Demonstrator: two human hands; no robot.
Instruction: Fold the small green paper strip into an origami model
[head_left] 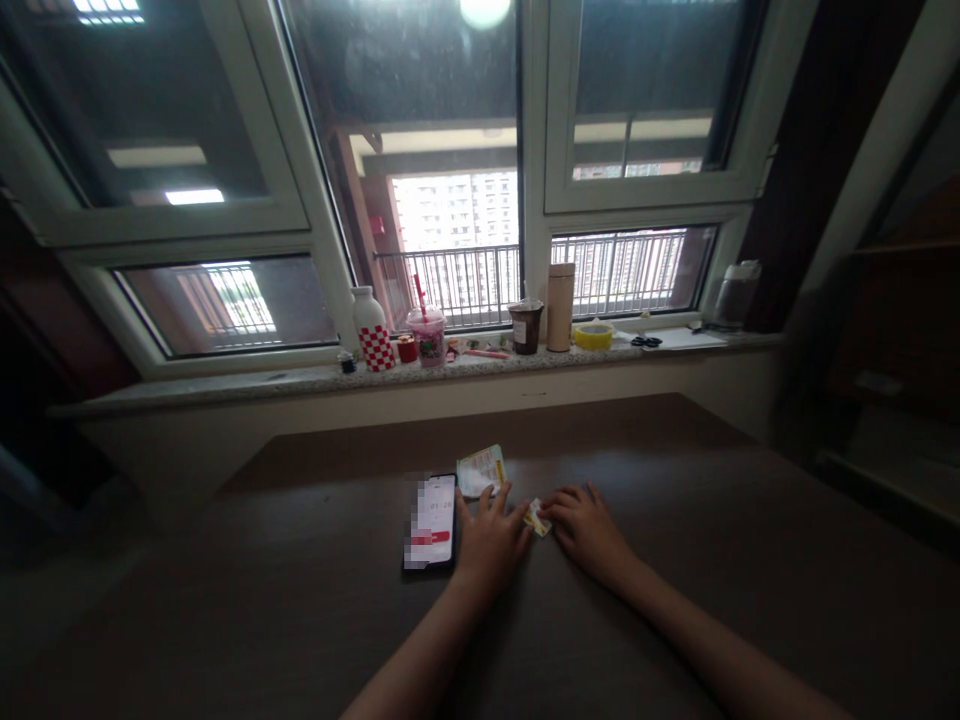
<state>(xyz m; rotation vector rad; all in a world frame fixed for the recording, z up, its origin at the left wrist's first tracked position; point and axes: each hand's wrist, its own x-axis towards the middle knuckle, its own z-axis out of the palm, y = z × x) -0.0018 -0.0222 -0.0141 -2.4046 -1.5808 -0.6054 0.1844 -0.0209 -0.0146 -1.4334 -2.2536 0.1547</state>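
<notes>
A small white-and-yellow piece [537, 520], like a folded paper or little packet, lies on the dark table between my hands. My left hand [489, 532] rests with its fingers spread, its thumb side at the piece's left edge. My right hand [594, 530] has its fingertips closed at the piece's right edge; the exact grip is partly hidden. Just beyond my left fingertips is a larger printed packet or card [481, 470], white with green and yellow. A phone [433, 522] showing a timer lies flat to the left of my left hand.
Behind the brown table [337, 620] runs a window sill [300, 382]. On it stand a checkered bottle [374, 330], a pink drink cup [427, 340], a dark cup [526, 328], a tan flask [559, 308], yellow tape [592, 336] and scissors [646, 342].
</notes>
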